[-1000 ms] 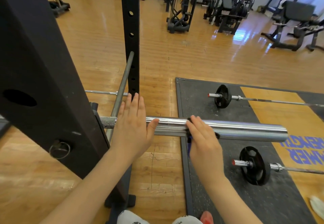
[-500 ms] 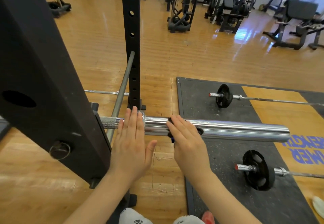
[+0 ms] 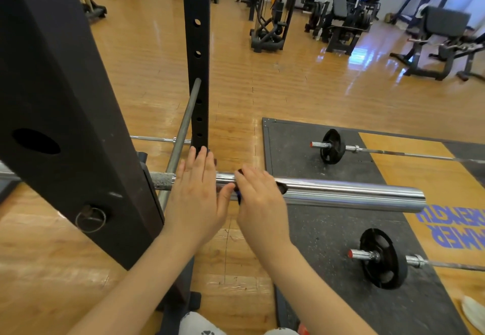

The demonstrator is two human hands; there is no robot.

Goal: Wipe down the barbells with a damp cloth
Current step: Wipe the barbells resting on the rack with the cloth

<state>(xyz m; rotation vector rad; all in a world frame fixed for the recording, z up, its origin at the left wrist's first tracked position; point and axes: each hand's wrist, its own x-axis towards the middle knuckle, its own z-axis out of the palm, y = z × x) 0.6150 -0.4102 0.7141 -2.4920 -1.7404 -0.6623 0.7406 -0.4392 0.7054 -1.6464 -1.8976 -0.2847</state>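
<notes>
Resting in the black rack [image 3: 65, 124], the barbell [image 3: 341, 193] runs level across the view, its chrome sleeve reaching right over the rubber mat [image 3: 328, 229]. The right hand [image 3: 258, 201] has its grip curled over the sleeve's inner end, clamped on a dark cloth [image 3: 238, 194] that shows only at the fingers' edges. Just beside it, the left hand [image 3: 198, 190] lies flat with straight fingers across the bar near the collar.
</notes>
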